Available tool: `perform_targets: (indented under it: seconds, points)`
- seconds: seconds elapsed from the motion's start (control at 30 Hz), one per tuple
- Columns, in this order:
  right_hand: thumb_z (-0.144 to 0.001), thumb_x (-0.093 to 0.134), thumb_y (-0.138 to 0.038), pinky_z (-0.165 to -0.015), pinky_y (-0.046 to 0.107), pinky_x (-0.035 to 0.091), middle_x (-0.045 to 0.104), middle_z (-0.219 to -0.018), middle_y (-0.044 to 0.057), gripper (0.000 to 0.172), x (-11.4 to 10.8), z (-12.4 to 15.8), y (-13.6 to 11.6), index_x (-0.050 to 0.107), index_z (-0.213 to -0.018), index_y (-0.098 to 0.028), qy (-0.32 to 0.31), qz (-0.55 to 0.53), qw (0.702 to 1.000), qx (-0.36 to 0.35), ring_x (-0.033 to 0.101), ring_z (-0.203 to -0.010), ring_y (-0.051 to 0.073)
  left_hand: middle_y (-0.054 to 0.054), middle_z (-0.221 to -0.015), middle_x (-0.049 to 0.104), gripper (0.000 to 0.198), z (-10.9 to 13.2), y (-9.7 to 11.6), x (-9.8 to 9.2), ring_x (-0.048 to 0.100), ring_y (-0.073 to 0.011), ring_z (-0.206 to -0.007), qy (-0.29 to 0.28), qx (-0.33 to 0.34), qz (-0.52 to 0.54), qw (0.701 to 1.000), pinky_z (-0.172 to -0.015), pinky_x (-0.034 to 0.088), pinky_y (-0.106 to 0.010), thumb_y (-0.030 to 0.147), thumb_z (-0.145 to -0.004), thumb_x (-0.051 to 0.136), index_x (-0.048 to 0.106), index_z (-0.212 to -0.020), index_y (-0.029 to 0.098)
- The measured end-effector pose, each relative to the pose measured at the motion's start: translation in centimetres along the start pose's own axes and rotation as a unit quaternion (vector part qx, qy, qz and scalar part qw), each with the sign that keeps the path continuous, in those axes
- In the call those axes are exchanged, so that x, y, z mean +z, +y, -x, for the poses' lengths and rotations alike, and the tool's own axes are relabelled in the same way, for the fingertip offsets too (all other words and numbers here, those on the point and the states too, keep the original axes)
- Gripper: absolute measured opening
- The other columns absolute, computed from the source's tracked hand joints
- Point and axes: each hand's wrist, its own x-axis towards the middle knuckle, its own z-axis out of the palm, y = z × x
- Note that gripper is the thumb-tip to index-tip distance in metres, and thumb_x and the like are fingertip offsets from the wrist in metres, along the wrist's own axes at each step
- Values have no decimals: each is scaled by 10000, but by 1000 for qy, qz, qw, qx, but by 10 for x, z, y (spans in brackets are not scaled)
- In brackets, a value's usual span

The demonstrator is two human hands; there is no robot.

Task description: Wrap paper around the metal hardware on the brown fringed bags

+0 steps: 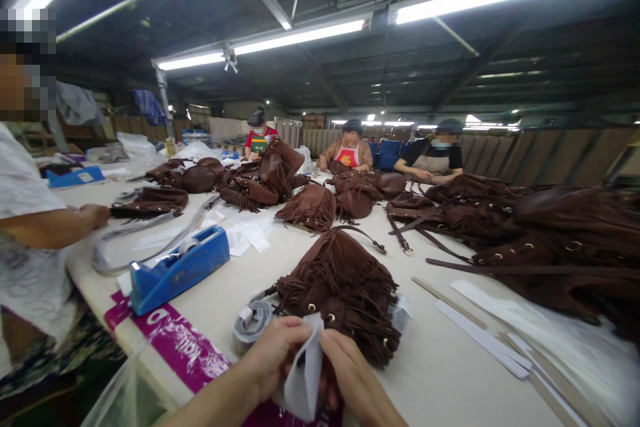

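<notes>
Both my hands meet at the near table edge and pinch a grey-white strip of paper or fabric point(306, 380). My left hand point(273, 350) grips its left side, fingers curled. My right hand point(350, 373) pinches its right edge. Just beyond them lies a brown suede fringed bag point(345, 287) with metal eyelets, flat on the white table point(440, 373). A coiled grey-white band point(253, 320) lies beside the bag's left side, close to my left hand.
A blue tape dispenser point(175, 270) sits left on the table above a magenta printed sheet point(175, 343). White strips point(480, 337) lie right. Piles of brown fringed bags point(525, 233) fill the far table. A person's arm point(60, 223) reaches in left; three seated workers point(350, 150) sit beyond.
</notes>
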Motion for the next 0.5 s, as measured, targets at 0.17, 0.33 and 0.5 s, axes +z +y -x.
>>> perform_targets:
  seconds: [0.17, 0.33, 0.5]
  points:
    - [-728, 583, -635, -356, 191, 334, 518, -551, -47, 468, -2, 3, -3, 547, -775, -171, -35, -63, 997, 41, 433, -394, 90, 17, -541, 600, 405, 5, 4, 6, 548, -130, -480, 8, 10, 46, 999, -518, 429, -246, 380, -473, 841, 581, -685, 154]
    - [-761, 526, -526, -388, 211, 272, 453, -479, -60, 347, 9, -3, 2, 429, -630, -219, 99, 47, 994, -20, 404, -411, 100, 18, -612, 642, 498, 8, -9, 14, 583, -135, -520, 12, 17, 111, 994, -538, 435, -238, 434, -472, 883, 591, -777, 171]
    - [-819, 466, -448, -515, 258, 305, 542, -543, 0, 318, 11, -5, 8, 447, -600, -217, 148, 224, 958, -105, 505, -526, 153, -32, -607, 659, 493, 9, -16, 11, 641, -203, -607, -2, -35, 196, 980, -592, 483, -273, 445, -513, 879, 620, -797, 137]
